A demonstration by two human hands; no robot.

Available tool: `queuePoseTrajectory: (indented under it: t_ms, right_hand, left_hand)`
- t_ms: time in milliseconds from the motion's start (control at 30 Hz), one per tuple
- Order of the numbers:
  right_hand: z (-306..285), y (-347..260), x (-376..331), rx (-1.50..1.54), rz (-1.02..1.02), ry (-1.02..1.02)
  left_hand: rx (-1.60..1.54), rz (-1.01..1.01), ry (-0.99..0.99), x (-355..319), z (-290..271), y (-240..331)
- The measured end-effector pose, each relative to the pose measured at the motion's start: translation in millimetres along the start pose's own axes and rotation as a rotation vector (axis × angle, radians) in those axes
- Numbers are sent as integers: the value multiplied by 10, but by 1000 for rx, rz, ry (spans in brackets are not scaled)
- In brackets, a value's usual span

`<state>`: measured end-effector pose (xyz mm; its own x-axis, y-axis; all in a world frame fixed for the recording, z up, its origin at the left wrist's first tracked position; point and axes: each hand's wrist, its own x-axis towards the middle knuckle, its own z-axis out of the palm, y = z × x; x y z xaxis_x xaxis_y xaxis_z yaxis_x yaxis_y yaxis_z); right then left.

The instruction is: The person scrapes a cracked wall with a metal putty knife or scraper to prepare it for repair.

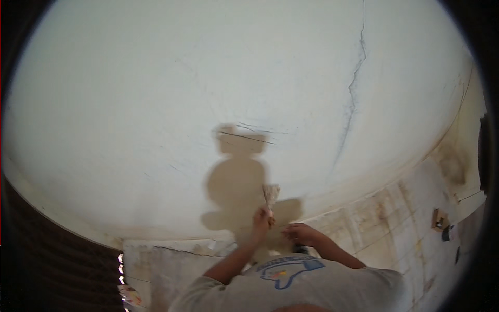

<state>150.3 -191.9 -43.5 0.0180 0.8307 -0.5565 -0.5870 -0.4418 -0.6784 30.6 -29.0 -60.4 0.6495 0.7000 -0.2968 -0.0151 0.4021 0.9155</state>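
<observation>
My left hand (261,221) is closed round the handle of a small flared tool (271,196), held upright in front of the pale wall (145,88). Its head widens toward the top and looks whitish and speckled; whether it is a scraper or a brush I cannot make out. A brownish handle end shows below the fingers. Just to the right, my right hand (300,234) is held at about the same height, its fingers loosely bent and apart, with nothing visible in them. Several short dark cracks (247,137) mark the wall above the tool, partly within my shadow.
A long jagged crack (352,91) runs down the wall on the right. Stained floor (364,221) stretches along the wall's foot. A small brown box (440,220) lies at the far right, beside dark items. A dark ribbed surface (57,249) fills the lower left.
</observation>
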Motion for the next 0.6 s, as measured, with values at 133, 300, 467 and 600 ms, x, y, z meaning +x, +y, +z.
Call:
queuePoseTrajectory:
  t_ms: [133,300,467,600]
  right_hand:
    - [-202,77,-7,334,-65,-139]
    - [630,-651,-182,-216,-546,-231]
    - [1149,-1673,-466,-870,-1131,-62]
    - [1355,-1882,-546,-795,-1260,-85]
  left_hand:
    - [260,257,-7,-425,-12,193]
    - [121,298,-114,-643,169,990]
    - [475,1027,-197,-805,206,1798]
    - [733,1102,-166,-1044,132,2177]
